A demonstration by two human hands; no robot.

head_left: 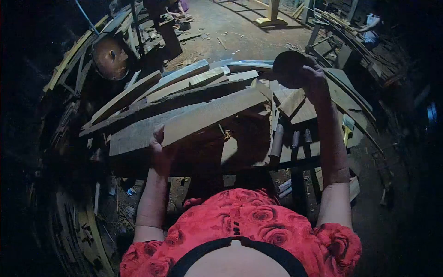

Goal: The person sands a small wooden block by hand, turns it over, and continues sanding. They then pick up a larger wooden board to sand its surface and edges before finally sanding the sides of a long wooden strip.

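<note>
My left hand [158,141] is closed at the lower edge of a pale sawn board [214,115], which slants up to the right across the bench. Raised at the right, my right hand [315,81] grips a dark round disc [290,69] by its right edge. The disc hangs above the right end of the wood pile, apart from the board. Behind the board lie a long dark plank [184,99] and several lighter pieces [159,83]. Small cylindrical pieces [277,141] rest on the bench right of the board.
A brush [347,130] lies at the bench's right side. A rusty round metal piece [110,56] stands at the upper left. Wood scraps [87,226] fill the lower left. Another person [370,28] is at the far upper right, and part of one [181,6] shows at the top.
</note>
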